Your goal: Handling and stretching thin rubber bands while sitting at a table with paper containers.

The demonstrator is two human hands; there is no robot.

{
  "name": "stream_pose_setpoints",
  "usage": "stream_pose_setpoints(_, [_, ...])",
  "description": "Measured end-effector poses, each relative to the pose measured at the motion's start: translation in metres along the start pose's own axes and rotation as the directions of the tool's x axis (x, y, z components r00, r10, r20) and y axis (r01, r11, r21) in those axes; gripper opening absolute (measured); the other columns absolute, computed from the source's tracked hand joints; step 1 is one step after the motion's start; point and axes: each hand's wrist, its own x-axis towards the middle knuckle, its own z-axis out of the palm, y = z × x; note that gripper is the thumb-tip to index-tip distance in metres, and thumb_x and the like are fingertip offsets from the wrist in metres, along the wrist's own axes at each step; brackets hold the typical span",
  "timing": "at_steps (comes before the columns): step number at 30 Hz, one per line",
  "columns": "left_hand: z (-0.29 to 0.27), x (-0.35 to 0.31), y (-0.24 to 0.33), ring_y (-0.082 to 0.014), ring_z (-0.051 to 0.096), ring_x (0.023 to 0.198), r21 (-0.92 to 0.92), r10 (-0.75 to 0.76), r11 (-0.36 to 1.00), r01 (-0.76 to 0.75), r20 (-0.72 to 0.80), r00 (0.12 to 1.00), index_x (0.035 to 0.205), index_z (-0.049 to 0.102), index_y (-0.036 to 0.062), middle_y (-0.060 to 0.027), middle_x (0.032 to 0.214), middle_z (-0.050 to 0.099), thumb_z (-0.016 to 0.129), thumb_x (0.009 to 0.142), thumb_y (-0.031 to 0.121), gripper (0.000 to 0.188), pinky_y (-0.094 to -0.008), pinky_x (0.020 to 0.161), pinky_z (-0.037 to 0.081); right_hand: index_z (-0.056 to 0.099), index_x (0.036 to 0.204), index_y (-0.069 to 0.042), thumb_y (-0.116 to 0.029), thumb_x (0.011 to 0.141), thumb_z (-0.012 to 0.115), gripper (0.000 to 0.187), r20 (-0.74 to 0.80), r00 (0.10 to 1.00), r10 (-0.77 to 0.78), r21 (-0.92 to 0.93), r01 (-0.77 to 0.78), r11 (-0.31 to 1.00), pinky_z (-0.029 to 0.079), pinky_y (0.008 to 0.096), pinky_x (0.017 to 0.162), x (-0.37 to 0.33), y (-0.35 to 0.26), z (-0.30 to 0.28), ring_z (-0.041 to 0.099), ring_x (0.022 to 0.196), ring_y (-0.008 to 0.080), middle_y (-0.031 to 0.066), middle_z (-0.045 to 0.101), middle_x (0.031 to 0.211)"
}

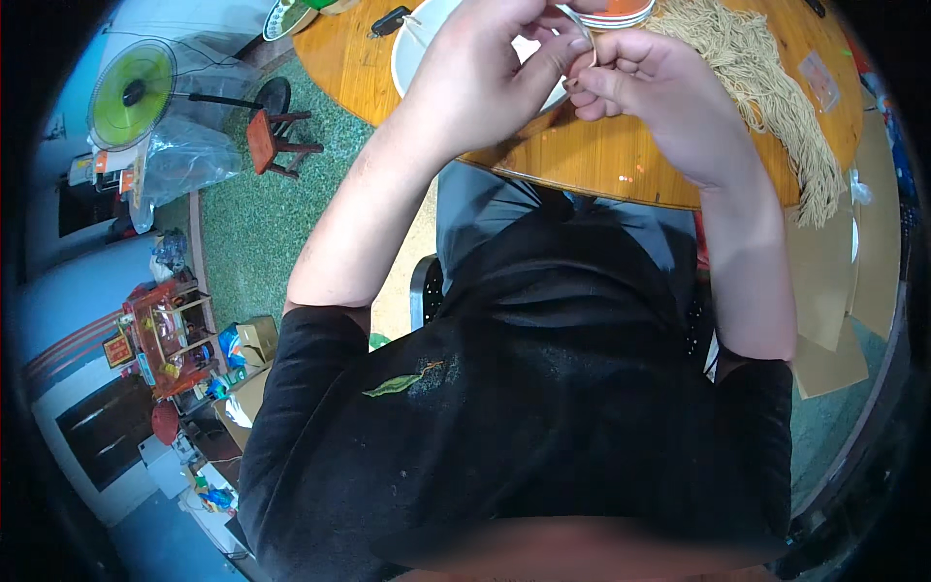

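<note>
Wooden table (572, 165): round-edged, close against the seated person, with both hands raised over its near side.
String bundle (737, 58): a cream heap of many loose strands, to the right of the hands, its tail hanging past the table edge; the right hand is the nearer one.
White bowl (405, 66): behind and beneath the left hand; a pale stick-like piece crosses its left side, but from here I can't make out what else it holds.
Left hand (504, 78): thumb and fingers drawn together in a narrow pinch at the strand.
Right hand (659, 82): thumb bent in toward the fingertips, a tight grip just beside the left thumb.
Stacked plates (621, 14): orange inside, pale rims, beyond the hands; their contents are cut off.
Thin strand (593, 50): between the hands, arching lengthwise from the left fingers down toward the right thumb; cord or wire, I can't tell.
Brown bit (571, 84): tiny, at the right fingertips, just below the left thumb.
</note>
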Motion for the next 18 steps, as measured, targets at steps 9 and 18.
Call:
stream_pose_setpoints(9, [0.003, -0.008, -0.009, -0.0229, 0.069, 0.098, -0.266, -0.13, 0.939, 0.217, 0.308, 0.942, 0.126, 0.069, -0.0002, -0.0143, 0.109, 0.07, 0.064, 0.102, -0.005, 0.026, -0.0327, 0.087, 0.055, 0.077, 0.112, 0.002, -0.007, 0.101, 0.073, 0.015, -0.002, 0.999, -0.051, 0.043, 0.051, 0.998, 0.06, 0.0256, 0.082, -0.008, 0.014, -0.009, 0.073, 0.088, 0.0108, 0.0048, 0.077, 0.1])
stream_pose_setpoints(18, [0.004, -0.006, 0.001, -0.0164, 0.068, 0.084, -0.15, -0.314, 0.918, 0.367, 0.287, 0.905, 0.124, 0.071, -0.0019, -0.0082, 0.092, 0.072, 0.064, 0.105, 0.001, 0.021, -0.0301, 0.076, 0.054, 0.077, 0.091, -0.004, -0.012, 0.085, 0.081, 0.01, -0.358, 0.782, -0.509, -0.723, 0.112, 0.681, 0.058, 0.0354, 0.065, -0.022, 0.009, 0.039, 0.073, 0.071, 0.022, 0.0092, 0.075, 0.083])
